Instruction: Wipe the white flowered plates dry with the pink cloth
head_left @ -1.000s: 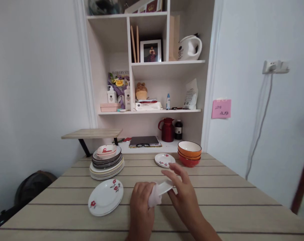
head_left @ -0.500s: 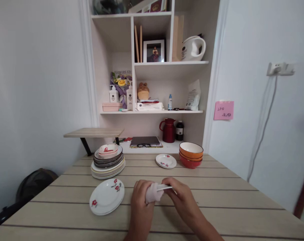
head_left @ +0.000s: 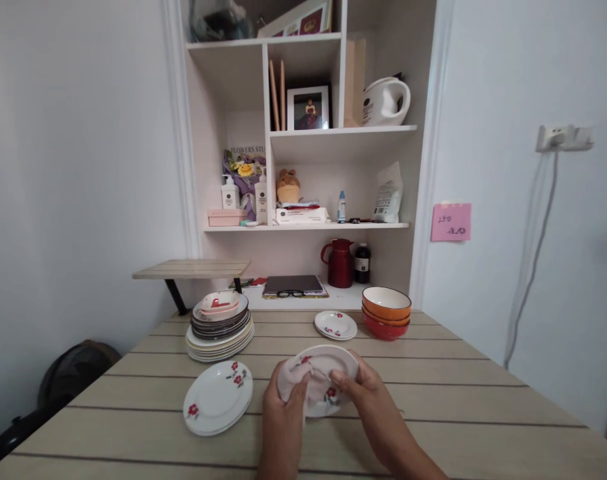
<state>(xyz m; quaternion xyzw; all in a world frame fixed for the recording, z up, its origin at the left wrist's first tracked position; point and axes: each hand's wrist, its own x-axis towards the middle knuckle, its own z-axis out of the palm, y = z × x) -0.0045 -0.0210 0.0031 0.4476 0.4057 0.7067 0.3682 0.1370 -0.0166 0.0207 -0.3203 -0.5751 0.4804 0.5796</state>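
Observation:
A small white plate (head_left: 346,362) with red flowers is held above the table, its face tilted towards me. My left hand (head_left: 286,407) is closed around its left edge with a pale pink cloth (head_left: 311,385) between fingers and plate. The cloth covers part of the plate's face. On the right edge, my right hand (head_left: 366,387) grips the plate, thumb on the face and fingers behind. To the left lie larger oval flowered plates (head_left: 216,400), stacked. Farther back sit small flowered plates (head_left: 335,325), also stacked.
A tall stack of mixed plates (head_left: 218,340) topped by small dishes stands at the back left. Orange and red bowls (head_left: 386,313) are stacked at the back right. Behind the slatted table (head_left: 433,440) are a red jug (head_left: 339,263), a laptop (head_left: 293,285) and shelves.
The plate has turned from edge-on to showing its flowered face. The cloth now lies across that face, and my right hand has shifted to the plate's right rim.

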